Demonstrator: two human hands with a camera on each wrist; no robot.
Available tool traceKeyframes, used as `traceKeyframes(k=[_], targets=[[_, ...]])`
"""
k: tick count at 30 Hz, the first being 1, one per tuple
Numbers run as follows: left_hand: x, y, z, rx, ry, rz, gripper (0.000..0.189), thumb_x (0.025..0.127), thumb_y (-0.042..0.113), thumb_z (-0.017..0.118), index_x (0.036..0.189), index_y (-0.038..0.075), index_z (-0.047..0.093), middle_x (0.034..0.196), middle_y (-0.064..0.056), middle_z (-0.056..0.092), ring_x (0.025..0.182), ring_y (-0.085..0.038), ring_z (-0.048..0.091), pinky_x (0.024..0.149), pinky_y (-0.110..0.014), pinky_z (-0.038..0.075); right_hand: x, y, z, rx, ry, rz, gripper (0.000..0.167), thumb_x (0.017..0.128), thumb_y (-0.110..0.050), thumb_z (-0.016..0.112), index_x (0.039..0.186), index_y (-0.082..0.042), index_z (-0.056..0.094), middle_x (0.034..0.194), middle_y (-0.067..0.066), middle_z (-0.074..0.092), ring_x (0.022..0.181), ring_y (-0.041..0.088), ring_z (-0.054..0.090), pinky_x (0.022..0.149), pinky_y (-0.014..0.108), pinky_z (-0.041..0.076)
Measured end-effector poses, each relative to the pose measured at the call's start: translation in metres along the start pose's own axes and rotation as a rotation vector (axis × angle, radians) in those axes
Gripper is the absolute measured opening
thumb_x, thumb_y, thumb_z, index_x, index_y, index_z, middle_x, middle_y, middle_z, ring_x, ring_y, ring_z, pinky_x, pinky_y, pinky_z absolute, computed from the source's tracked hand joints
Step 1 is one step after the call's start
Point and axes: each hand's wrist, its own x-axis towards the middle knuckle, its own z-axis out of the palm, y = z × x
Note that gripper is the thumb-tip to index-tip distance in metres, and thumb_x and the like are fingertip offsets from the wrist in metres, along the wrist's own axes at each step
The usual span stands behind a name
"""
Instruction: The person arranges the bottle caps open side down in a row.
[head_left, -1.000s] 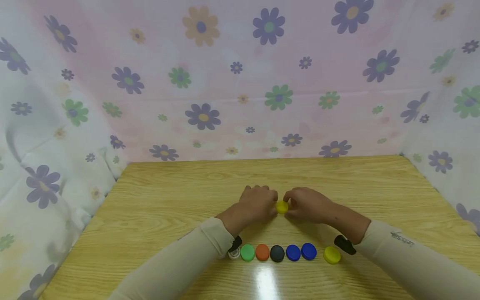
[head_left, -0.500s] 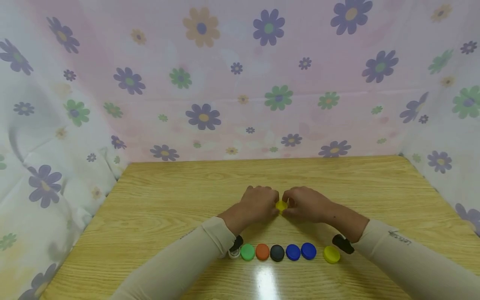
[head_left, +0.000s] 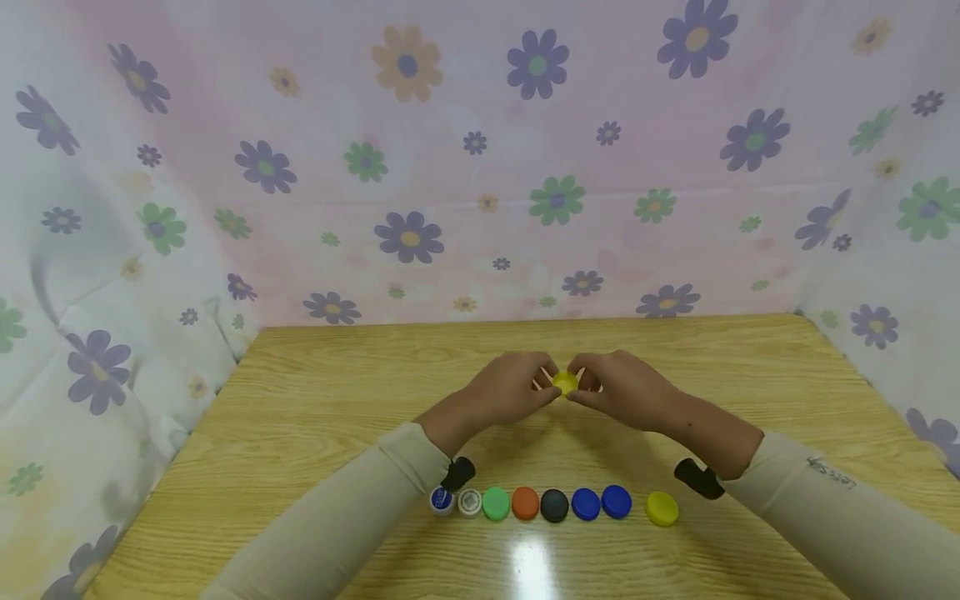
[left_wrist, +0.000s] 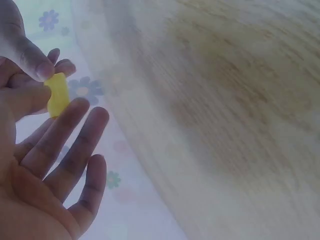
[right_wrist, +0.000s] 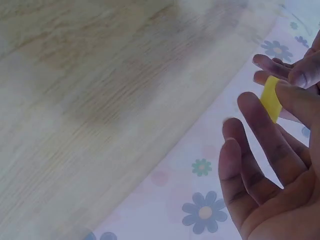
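Above the middle of the wooden table, a small round yellow bottle cap [head_left: 565, 384] is pinched from both sides. My left hand [head_left: 516, 389] grips its left edge between thumb and index finger, and my right hand [head_left: 628, 392] grips the right edge likewise. In the left wrist view the yellow cap [left_wrist: 58, 95] appears edge-on between the fingertips, with the remaining fingers spread loosely. Seen from the right wrist, the same cap [right_wrist: 271, 98] sits between thumb and index finger, the other hand partly cut off by the frame.
Nearer the body lies a row of caps: a blue-and-white one [head_left: 442, 501], a white one [head_left: 470, 502], green [head_left: 496, 504], orange-red [head_left: 525, 503], black [head_left: 554, 506], two blue [head_left: 602, 503] and, slightly apart, yellow [head_left: 662, 508]. Flowered cloth [head_left: 480, 167] hangs behind the table.
Both hands have risen and moved away from the body with the yellow cap between them. The left forearm has shifted, uncovering the blue-and-white cap at the row's left end.
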Motion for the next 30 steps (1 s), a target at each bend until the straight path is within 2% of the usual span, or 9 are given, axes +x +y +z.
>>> traceKeyframes(k=[6,12,14,17,20,23,26,28,30], targets=[[-0.006,-0.004,0.001,-0.107,0.051,-0.045,0.029,0.095,0.027,0.07,0.12,0.014,0.065,0.107,-0.001,0.074,0.093,-0.009,0.07,0.072,-0.02,0.055,-0.002,-0.002,0.007,0.063,0.024,0.019,0.032,0.092,-0.011,0.072,0.12,-0.001,0.061,0.091,0.005,0.074,0.079,0.015,0.07,0.068,0.028,0.057],[-0.014,-0.01,0.002,-0.106,0.136,-0.018,0.028,0.091,0.024,0.074,0.117,0.015,0.067,0.102,0.002,0.075,0.089,-0.006,0.07,0.071,-0.019,0.054,0.002,-0.003,0.011,0.257,-0.016,0.094,0.036,0.1,-0.022,0.063,0.129,-0.001,0.059,0.103,0.012,0.075,0.089,0.024,0.072,0.073,0.035,0.058],[-0.017,-0.011,0.001,-0.08,0.154,0.002,0.028,0.091,0.024,0.075,0.117,0.015,0.068,0.103,0.001,0.075,0.089,-0.007,0.07,0.072,-0.019,0.054,0.004,-0.004,0.011,0.334,-0.039,0.128,0.038,0.102,-0.027,0.058,0.13,-0.001,0.06,0.105,0.015,0.074,0.09,0.026,0.071,0.076,0.039,0.058],[-0.02,-0.012,0.002,0.012,0.186,0.054,0.027,0.092,0.023,0.074,0.116,0.014,0.068,0.104,0.0,0.076,0.09,-0.007,0.071,0.074,-0.018,0.054,0.004,-0.005,0.01,0.422,-0.063,0.17,0.037,0.105,-0.029,0.054,0.129,-0.002,0.062,0.105,0.016,0.072,0.091,0.029,0.069,0.08,0.043,0.058],[-0.021,-0.012,0.005,0.123,0.231,0.108,0.024,0.092,0.022,0.074,0.114,0.015,0.068,0.102,0.001,0.076,0.089,-0.006,0.071,0.074,-0.016,0.054,0.004,-0.005,0.01,0.46,-0.063,0.198,0.031,0.104,-0.029,0.055,0.123,-0.006,0.065,0.104,0.015,0.072,0.092,0.029,0.069,0.082,0.044,0.057],[-0.022,-0.012,0.007,0.181,0.257,0.143,0.021,0.092,0.02,0.074,0.112,0.015,0.068,0.098,0.002,0.077,0.086,-0.006,0.072,0.072,-0.014,0.053,0.003,-0.005,0.011,0.493,-0.058,0.206,0.028,0.102,-0.028,0.059,0.119,-0.008,0.067,0.103,0.015,0.073,0.093,0.03,0.069,0.082,0.045,0.056],[-0.026,-0.012,0.006,0.142,0.243,0.137,0.021,0.093,0.019,0.073,0.112,0.014,0.067,0.098,0.001,0.077,0.086,-0.007,0.072,0.073,-0.016,0.054,0.002,-0.007,0.014,0.5,-0.04,0.199,0.027,0.1,-0.028,0.062,0.118,-0.009,0.068,0.102,0.015,0.073,0.093,0.031,0.068,0.081,0.044,0.056],[-0.031,-0.014,0.005,0.067,0.221,0.113,0.022,0.094,0.02,0.072,0.114,0.015,0.066,0.099,0.001,0.077,0.089,-0.007,0.072,0.075,-0.018,0.055,0.001,-0.01,0.015,0.477,-0.012,0.189,0.026,0.1,-0.03,0.063,0.117,-0.011,0.069,0.103,0.014,0.073,0.094,0.029,0.067,0.079,0.042,0.055],[-0.036,-0.016,0.004,-0.046,0.197,0.083,0.022,0.095,0.023,0.071,0.115,0.016,0.065,0.102,0.002,0.077,0.091,-0.007,0.072,0.077,-0.02,0.055,0.0,-0.013,0.017,0.444,0.024,0.179,0.026,0.099,-0.031,0.064,0.116,-0.012,0.069,0.104,0.012,0.073,0.095,0.026,0.066,0.077,0.039,0.055]])
